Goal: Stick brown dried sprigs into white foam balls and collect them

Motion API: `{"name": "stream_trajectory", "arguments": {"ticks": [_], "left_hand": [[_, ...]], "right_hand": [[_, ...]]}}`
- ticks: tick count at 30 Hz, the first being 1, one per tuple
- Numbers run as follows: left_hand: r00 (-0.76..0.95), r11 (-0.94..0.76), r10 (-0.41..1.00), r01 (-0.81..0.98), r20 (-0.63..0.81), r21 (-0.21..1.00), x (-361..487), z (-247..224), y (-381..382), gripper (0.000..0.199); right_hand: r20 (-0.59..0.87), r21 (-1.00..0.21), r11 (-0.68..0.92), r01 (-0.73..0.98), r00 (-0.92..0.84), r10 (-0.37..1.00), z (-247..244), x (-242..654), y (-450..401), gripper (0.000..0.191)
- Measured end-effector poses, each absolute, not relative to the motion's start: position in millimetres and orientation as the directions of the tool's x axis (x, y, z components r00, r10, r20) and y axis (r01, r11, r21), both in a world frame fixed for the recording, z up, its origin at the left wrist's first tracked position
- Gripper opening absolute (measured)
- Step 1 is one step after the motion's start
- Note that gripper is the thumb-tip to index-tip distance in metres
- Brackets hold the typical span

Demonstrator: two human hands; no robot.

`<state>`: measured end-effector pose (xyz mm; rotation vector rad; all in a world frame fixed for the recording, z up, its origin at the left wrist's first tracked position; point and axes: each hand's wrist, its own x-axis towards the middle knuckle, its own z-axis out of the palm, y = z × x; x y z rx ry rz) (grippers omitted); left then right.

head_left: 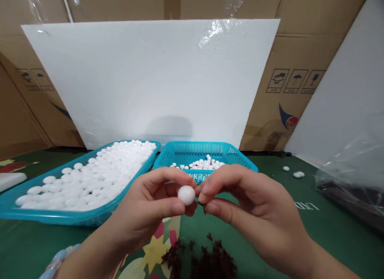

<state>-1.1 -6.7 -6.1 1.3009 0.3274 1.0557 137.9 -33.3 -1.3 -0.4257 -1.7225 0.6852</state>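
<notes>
My left hand (150,207) holds a small white ball (186,195) between thumb and fingers, at the centre of the head view. Close against the ball's right side is my right hand (249,207), its thumb and index finger pinched on a small dark piece (201,203), mostly hidden by the fingertips. Below both hands a pile of dark brown pieces (214,263) lies on the green tabletop. Many white balls fill the long blue tray (60,217) on the left. Behind my hands, a blue basket (195,147) contains several white balls, some with dark bits among them.
A white board (168,79) leans upright behind the trays, against cardboard boxes (303,51). A few loose white balls (297,174) lie at the right. Beyond them, a clear plastic bag (354,191) holds dark material. A white object (12,180) sits at the left edge.
</notes>
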Motion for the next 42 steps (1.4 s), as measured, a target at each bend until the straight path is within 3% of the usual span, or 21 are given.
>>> {"name": "stream_trajectory", "arguments": {"ticks": [9, 26, 37, 42], "left_hand": [[0.543, -0.129, 0.753, -0.431, 0.371, 0.893, -1.7, -5.0, -9.9, 0.015], [0.523, -0.203, 0.756, -0.383, 0.393, 0.901, -2.6, -5.1, -10.3, 0.017], [0.516, -0.255, 0.751, -0.348, 0.412, 0.902, -3.4, -4.2, -11.2, 0.017], [0.468, -0.359, 0.752, -0.299, 0.464, 0.884, -3.9, -5.9, -11.1, 0.019]], "right_hand": [[0.679, -0.725, 0.685, -0.077, -0.246, 0.691, 5.9, 137.7, -35.1, 0.02], [0.632, -0.77, 0.634, -0.075, -0.226, 0.741, 4.4, 136.9, -37.5, 0.016], [0.652, -0.751, 0.658, -0.054, -0.218, 0.726, 3.7, 136.5, -37.2, 0.018], [0.656, -0.743, 0.669, -0.005, -0.203, 0.727, 3.0, 135.3, -37.7, 0.016]]}}
